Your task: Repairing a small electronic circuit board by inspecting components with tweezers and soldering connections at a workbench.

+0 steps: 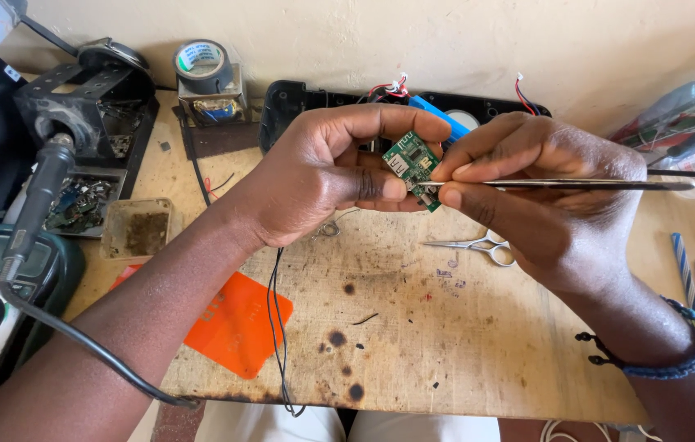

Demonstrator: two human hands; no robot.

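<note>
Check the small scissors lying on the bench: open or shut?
Shut, as far as the view shows. The small scissors lie flat on the wooden bench, blades together in one thin point, beside the right hand.

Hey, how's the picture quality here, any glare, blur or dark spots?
Head view: even daylight, soft shadows under both hands; the green circuit board in the left hand is sharp; the tweezers in the right hand show a mild shine; the left edge is darker, and edges bend slightly.

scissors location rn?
In the head view, the small silver scissors lie on the wooden bench, right of centre, just below the right hand and the green circuit board.
</note>
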